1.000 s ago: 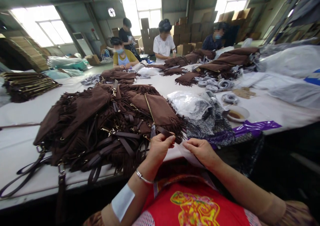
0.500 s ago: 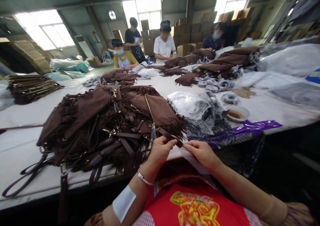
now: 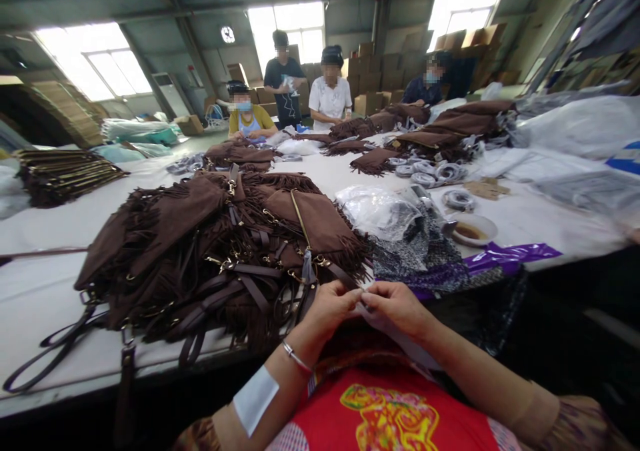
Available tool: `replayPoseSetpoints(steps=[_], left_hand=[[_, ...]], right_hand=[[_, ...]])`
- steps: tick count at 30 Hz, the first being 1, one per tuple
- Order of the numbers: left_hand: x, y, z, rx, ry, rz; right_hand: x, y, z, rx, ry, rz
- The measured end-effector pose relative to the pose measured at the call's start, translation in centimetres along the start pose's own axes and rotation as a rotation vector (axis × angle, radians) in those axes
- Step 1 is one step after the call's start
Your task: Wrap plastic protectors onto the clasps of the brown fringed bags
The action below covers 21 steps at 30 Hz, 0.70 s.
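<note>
My left hand (image 3: 333,308) pinches the end of a dark brown strap (image 3: 340,274), which runs back to the heap of fringed brown bags (image 3: 165,231). My right hand (image 3: 400,308) is closed on a pale, thin strip (image 3: 403,341) that hangs down toward my red apron (image 3: 320,411). The fingertips of both hands meet at the strap's end, where strap and strip come together; the exact contact is hidden by the fingers. A bag with a gold zipper (image 3: 300,218) lies on the near right of the heap, with a grey tassel (image 3: 307,264) by its zipper end.
Clear plastic and speckled fabric (image 3: 415,251) lie right of the heap, near a bowl of brown liquid (image 3: 473,230) and purple plastic (image 3: 510,256). Rolled grey strips (image 3: 459,200) sit behind. A stack of brown pieces (image 3: 65,174) stands far left. Several people work across the table (image 3: 45,238).
My hands have drawn together, their fingertips now meeting and covering the strap's end. A standing co-worker at the back has shifted to the right.
</note>
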State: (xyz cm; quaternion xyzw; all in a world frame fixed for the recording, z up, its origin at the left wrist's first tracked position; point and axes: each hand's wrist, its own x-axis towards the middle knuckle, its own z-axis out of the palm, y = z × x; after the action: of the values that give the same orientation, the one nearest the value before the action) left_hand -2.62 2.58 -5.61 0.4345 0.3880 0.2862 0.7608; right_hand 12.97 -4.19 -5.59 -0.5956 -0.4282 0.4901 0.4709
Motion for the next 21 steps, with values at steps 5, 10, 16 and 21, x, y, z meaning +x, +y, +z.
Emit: replayPoseSetpoints(steps=[5,10,16,21], left_hand=[[0.7,1.8,-1.0,-0.467,0.046,-0.208],[2.7,2.2,-1.0,-0.549,0.322,-0.114],[2.4,0.4,-0.3,-0.458,0.187,-0.151],[1.8,-0.1,-1.1,-0.422,0.108,-0.176]], right_hand=[[-0.7,-0.4,-0.3,0.127,-0.103,0.076],[-0.5,-0.1,0.2,0.055,-0.061,0.098],[3.1,-0.4,1.5,-0.165,0.099,0.05],[5.1,-0.7,2.7,-0.077,0.076,0.099]])
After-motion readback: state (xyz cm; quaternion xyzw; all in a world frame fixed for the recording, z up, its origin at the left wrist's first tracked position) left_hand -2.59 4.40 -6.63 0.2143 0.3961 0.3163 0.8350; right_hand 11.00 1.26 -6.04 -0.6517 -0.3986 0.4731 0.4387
